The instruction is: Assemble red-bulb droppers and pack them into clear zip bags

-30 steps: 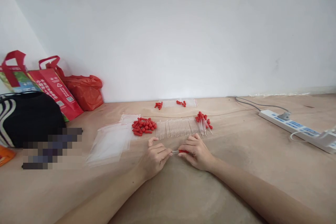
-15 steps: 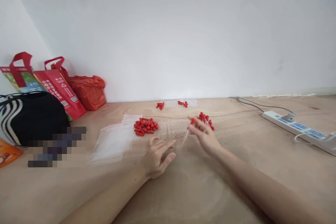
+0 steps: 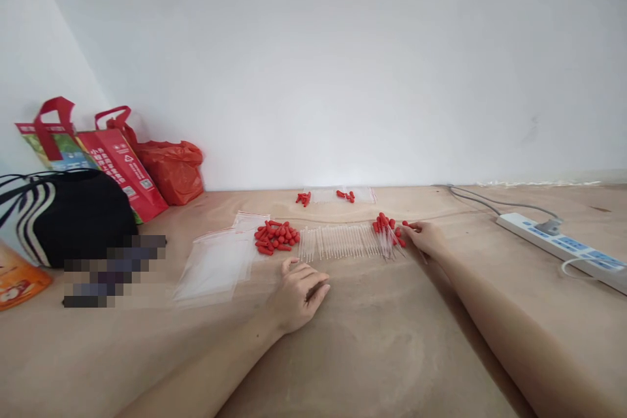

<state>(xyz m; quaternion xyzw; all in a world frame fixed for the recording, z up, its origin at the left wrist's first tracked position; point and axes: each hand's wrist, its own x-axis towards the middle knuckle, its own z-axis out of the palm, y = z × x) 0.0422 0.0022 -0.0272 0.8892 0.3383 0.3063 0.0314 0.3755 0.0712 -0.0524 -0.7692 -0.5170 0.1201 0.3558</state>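
Observation:
My right hand [image 3: 427,240] is at the right end of the row, its fingertips closed at the red bulb of a dropper [image 3: 405,224] whose thin tube slants down beneath the hand. Just left of it lies a pile of droppers [image 3: 386,235] with red bulbs and clear tubes. A row of clear glass tubes [image 3: 340,241] lies side by side in the middle. Loose red rubber bulbs [image 3: 277,237] are heaped at the row's left end. My left hand [image 3: 301,294] rests on the tabletop in front of the tubes, fingers apart and holding nothing.
Clear zip bags [image 3: 215,264] lie to the left. Farther back, another clear bag [image 3: 365,194] has small red bulbs and tubes on it. A white power strip [image 3: 563,245] with cables is on the right. Red bags [image 3: 169,170] and a black drawstring bag [image 3: 88,215] stand left.
My right hand has moved right with the dropper, from above the tube row to beside the dropper pile. My left hand stays nearly in place. The view has shifted slightly.

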